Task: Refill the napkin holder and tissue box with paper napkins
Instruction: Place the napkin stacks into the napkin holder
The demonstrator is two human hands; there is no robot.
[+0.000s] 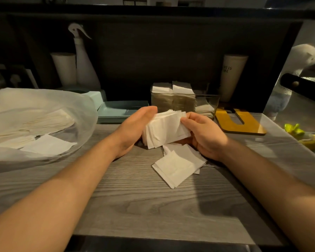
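Observation:
A stack of white paper napkins is held between both hands above the wooden counter. My left hand presses its flat palm and straight fingers against the stack's left edge. My right hand grips the right side, thumb on top and fingers curled under. A few loose napkins lie on the counter just below. Behind the hands stands a clear napkin holder with two upright napkin stacks in its left part. A teal tissue box sits behind the bag at the left.
A big clear plastic bag holding more napkins fills the left of the counter. A teal tray, a spray bottle, a paper roll, a pale cup and a yellow wooden board surround the holder.

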